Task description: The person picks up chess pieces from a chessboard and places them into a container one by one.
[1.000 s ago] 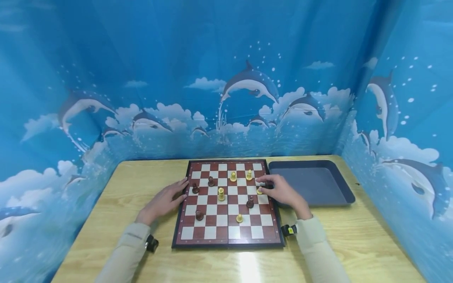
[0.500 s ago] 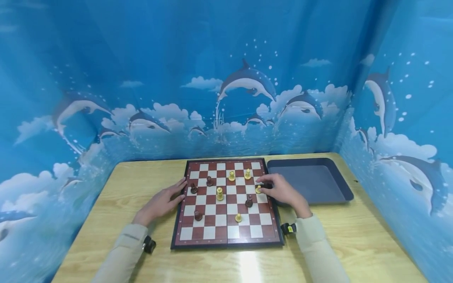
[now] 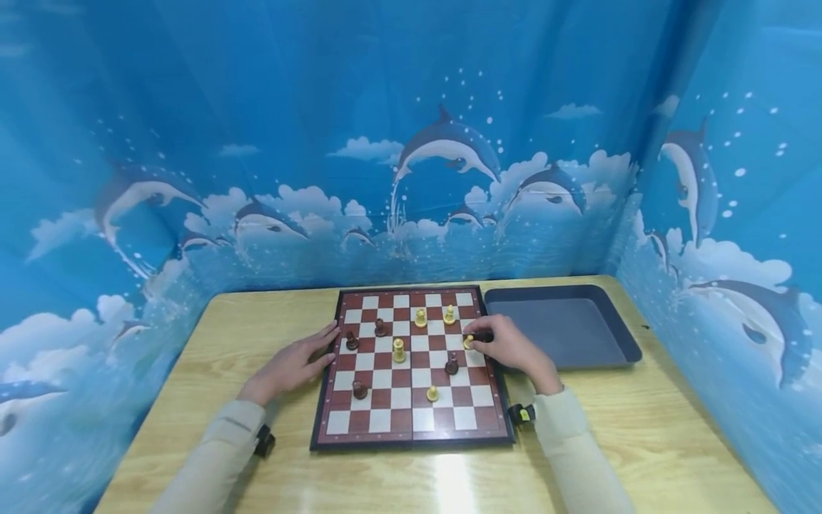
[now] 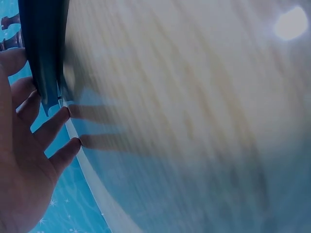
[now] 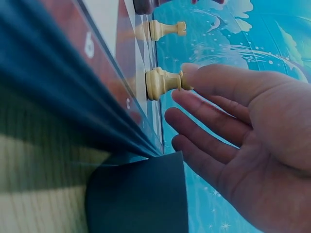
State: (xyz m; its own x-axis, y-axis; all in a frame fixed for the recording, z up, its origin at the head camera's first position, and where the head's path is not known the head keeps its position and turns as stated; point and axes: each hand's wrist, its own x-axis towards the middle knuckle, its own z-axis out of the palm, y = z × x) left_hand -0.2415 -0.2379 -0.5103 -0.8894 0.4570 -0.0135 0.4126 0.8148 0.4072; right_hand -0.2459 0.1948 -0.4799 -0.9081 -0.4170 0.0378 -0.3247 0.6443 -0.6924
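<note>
A chessboard (image 3: 374,421) lies on the table with dark brown and yellow chess pieces standing on it. By its right edge, my right hand (image 3: 510,348) pinches a yellow chess piece (image 3: 469,343) between thumb and forefinger. In the right wrist view, this piece (image 5: 159,83) has its base at the board, and the thumb covers its top; the other fingers (image 5: 199,131) extend loosely beyond it. My left hand (image 3: 287,365) touches the board's left edge with its fingers relaxed. The left wrist view shows these fingers (image 4: 51,128) spread beside the dark board edge (image 4: 44,53).
A dark grey tray (image 3: 565,330) stands right of the board, close to its edge. A brown piece (image 3: 452,364) stands just in front of the pinched one, and another yellow piece (image 3: 449,315) behind it. A printed dolphin curtain (image 3: 308,143) hangs behind the table.
The head view has shifted slightly. Both hands stay in nearly the same places at the board, and the pieces keep their squares.
</note>
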